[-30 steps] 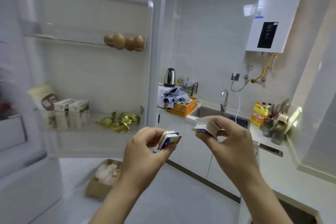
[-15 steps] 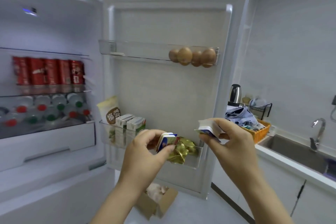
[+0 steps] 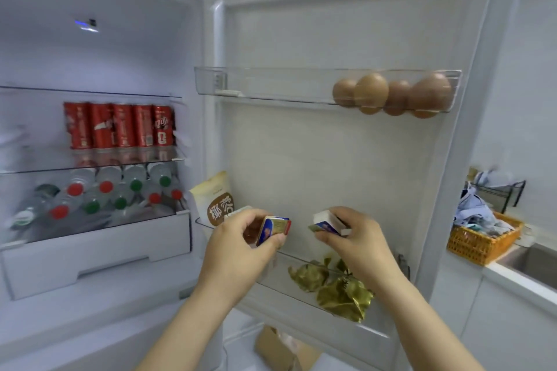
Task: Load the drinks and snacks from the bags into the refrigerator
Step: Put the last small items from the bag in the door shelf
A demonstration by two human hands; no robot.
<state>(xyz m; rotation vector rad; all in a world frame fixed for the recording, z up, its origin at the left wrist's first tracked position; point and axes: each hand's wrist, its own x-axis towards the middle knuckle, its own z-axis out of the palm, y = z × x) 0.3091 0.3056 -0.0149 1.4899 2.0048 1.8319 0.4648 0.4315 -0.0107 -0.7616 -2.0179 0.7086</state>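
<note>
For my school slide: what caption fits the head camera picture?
Left hand and right hand hold small boxes at the open fridge door.

White wall [image 3: 524, 69], counter [image 3: 518, 278], steel sink [image 3: 541, 262]

Glossy metal cans [image 3: 120, 125]; clear plastic door bin [image 3: 271, 84]; crinkled gold foil wrappers [image 3: 340, 289]

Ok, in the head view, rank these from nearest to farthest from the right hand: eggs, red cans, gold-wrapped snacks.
1. Gold-wrapped snacks, lower door shelf, just under the right hand.
2. Eggs, upper door shelf, above.
3. Red cans, inner shelf, far left.
</note>
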